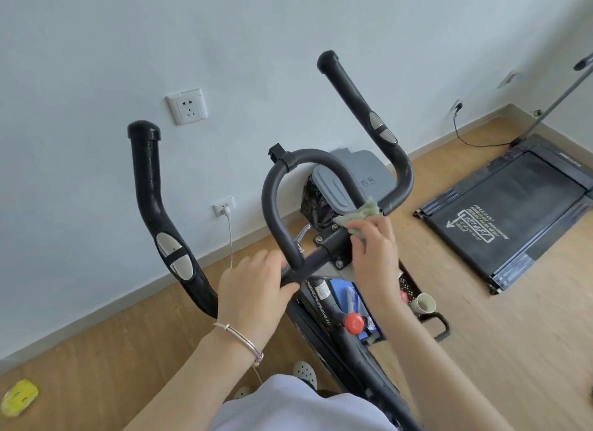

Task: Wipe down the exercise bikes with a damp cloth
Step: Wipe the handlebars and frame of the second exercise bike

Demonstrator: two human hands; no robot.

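Observation:
A black exercise bike's handlebar [150, 186] fills the middle of the view, with two upright grips and a curved centre loop [272, 186]. My left hand [253, 286] grips the crossbar at the base of the loop. My right hand [372, 247] holds a grey-green cloth [359, 214] against the crossbar on the right, by the bolted clamp [333, 247]. Most of the cloth is hidden under my fingers. The bike frame [324, 305] runs down between my arms, with a red knob [354, 323] on it.
A grey lidded bin [356, 177] with a black bag stands behind the bike at the wall. A folded treadmill [513, 212] lies on the wooden floor at right. A paper cup [424, 303] sits in a holder. A yellow object [20, 397] lies bottom left.

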